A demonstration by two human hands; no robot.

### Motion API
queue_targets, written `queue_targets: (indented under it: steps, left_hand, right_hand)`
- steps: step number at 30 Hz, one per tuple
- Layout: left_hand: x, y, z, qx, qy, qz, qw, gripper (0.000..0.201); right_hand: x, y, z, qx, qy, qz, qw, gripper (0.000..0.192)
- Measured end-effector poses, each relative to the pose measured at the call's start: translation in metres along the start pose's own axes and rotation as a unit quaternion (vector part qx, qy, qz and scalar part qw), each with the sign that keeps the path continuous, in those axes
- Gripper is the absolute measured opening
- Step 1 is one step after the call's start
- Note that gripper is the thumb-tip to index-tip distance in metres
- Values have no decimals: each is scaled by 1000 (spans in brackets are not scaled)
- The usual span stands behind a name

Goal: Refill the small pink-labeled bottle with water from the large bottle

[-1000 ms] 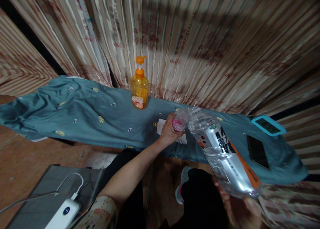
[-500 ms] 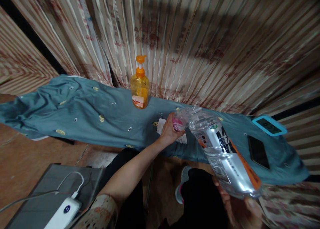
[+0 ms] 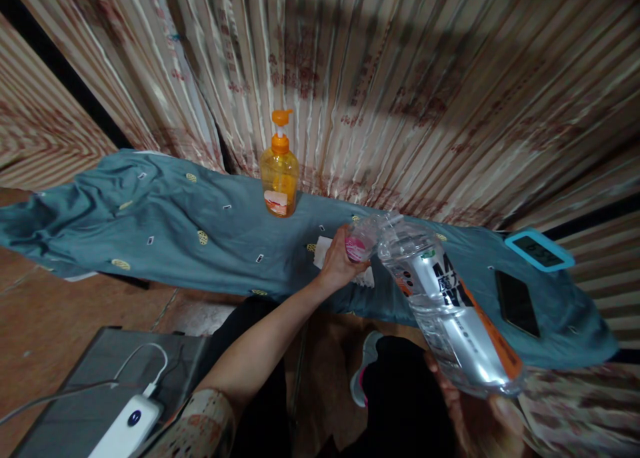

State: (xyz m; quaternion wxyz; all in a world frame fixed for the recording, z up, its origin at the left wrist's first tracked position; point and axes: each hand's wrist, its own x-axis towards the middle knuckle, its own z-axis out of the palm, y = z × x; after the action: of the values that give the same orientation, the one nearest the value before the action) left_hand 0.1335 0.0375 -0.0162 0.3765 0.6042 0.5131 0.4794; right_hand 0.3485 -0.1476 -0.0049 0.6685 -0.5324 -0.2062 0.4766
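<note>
My left hand is wrapped round a small clear plastic bottle with a pink label, above the cloth-covered table. My right hand holds the base of a large clear plastic bottle with a silver and orange label. The large bottle is tilted, its neck pointing up and left to the mouth of the small one. Their mouths are together or very close; I cannot tell if they touch. A crumpled white tissue lies under my left hand. Whether liquid is flowing is too unclear to see.
An orange pump bottle stands at the back of the teal tablecloth. A black phone and a blue-rimmed digital clock lie at the right. A white power bank with a cable rests on a grey surface at lower left.
</note>
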Motion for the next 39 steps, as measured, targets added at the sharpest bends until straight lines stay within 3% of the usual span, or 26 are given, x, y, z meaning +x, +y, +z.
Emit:
queue_targets:
  steps: [8,17,32,39]
  left_hand:
    - [-1,1,0,3,-3,-8,1000,85]
    - [-1,2,-1,2,-6,-1,1000,83]
    - [0,0,-1,-22,3,19,1000,80]
    - [-1,1,-3,-29,-5,2,1000,85]
  right_hand:
    - [2,4,-9,-11,-47,-17,999,74]
    - [2,6,-12,-25,-85,-23,996,64]
    - [-2,10,-11,-7,-89,-16,996,58]
    - [-18,14,7,10,-63,-2,998,52]
